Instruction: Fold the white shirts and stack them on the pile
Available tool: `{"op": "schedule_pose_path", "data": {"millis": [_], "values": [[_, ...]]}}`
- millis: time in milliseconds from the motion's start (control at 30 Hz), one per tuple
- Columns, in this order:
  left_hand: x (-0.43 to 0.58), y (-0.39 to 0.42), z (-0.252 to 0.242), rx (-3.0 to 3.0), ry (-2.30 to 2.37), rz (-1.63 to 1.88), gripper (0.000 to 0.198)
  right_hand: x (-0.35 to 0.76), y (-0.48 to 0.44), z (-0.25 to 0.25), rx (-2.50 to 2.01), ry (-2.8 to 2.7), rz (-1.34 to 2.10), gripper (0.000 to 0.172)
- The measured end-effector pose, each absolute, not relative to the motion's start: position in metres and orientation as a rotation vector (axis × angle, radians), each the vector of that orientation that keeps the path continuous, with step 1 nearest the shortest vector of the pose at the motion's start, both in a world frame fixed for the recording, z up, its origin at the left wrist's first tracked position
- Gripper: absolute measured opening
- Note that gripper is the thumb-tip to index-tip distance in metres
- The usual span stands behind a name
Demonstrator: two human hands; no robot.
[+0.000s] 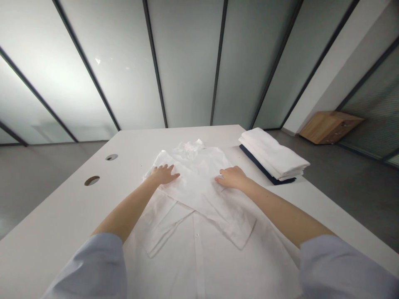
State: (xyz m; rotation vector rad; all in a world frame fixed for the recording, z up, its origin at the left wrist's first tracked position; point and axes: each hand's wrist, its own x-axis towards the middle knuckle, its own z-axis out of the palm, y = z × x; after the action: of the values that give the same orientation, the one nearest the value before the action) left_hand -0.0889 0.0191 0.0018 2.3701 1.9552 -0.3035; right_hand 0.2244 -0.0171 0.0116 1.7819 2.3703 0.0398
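Note:
A white button-up shirt lies on the table with its collar at the far end. Both sleeves are folded inward and cross over the upper front, the cuffs pointing towards me. My left hand rests on the left shoulder area, fingers spread and thumb out to the right. On the right side of the shirt lies my right hand, its thumb and index finger apart; its other fingers are partly hidden. Neither hand lifts any cloth.
A stack of folded white cloth sits on a dark navy folded piece at the table's right edge. Two round holes open in the white tabletop at left. A wooden cabinet stands on the floor beyond, near frosted glass panels.

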Motion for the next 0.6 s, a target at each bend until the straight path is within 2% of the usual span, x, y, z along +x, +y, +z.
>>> {"op": "schedule_pose_path", "data": {"millis": [100, 233, 400, 600], "values": [[-0.08, 0.029, -0.003, 2.492, 1.964, -0.108, 0.07, 0.214, 0.005, 0.017, 1.791, 2.456, 0.094, 0.046], [-0.073, 0.041, -0.025, 2.439, 2.025, 0.014, 0.068, 0.203, 0.029, -0.006, 1.891, 2.528, 0.019, 0.05], [-0.075, 0.04, -0.04, 2.363, 2.048, 0.013, 0.067, 0.203, 0.038, -0.041, 2.058, 2.419, -0.148, 0.063], [-0.075, 0.02, -0.042, 2.348, 2.043, -0.033, 0.071, 0.206, 0.021, -0.047, 2.012, 2.412, -0.151, 0.067]]}}
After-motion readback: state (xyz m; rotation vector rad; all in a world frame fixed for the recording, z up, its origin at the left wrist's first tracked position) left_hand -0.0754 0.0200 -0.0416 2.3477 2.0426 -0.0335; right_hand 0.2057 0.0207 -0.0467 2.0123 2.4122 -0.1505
